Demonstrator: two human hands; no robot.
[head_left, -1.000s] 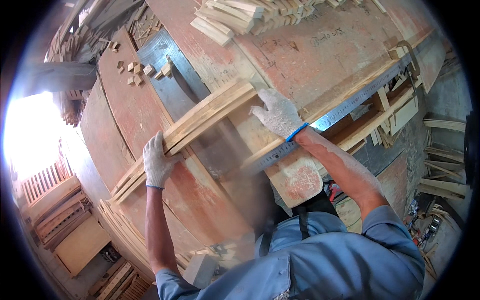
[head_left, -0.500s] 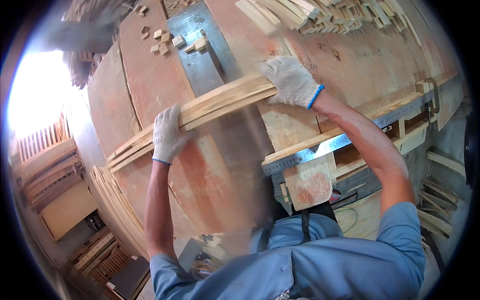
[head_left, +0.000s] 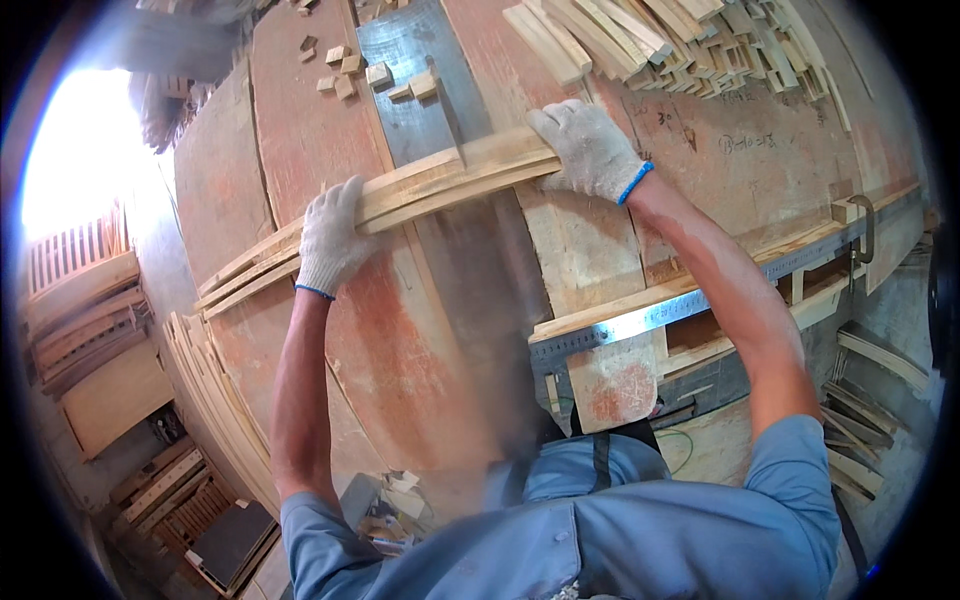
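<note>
Both my hands wear white knit gloves with blue cuffs. My left hand is closed over the left part of a bundle of long wooden strips. My right hand grips the right end of the same strips, its fingers over their far side. The strips lie crosswise over the worn wooden worktable and its metal plate. A thin upright blade-like piece stands at the strips' far edge. Blurred dust hides part of the table on the near side.
Small offcut blocks lie on the table's far side. A pile of cut wood strips sits at the far right. A metal ruler runs along a wooden rail, with a clamp at its right end. Long strips lean at the left.
Both hands and the wooden strips have shifted slightly to the far side, nearer the blade-like piece. The strips' left end has moved a little left. The grip of both hands is unchanged.
</note>
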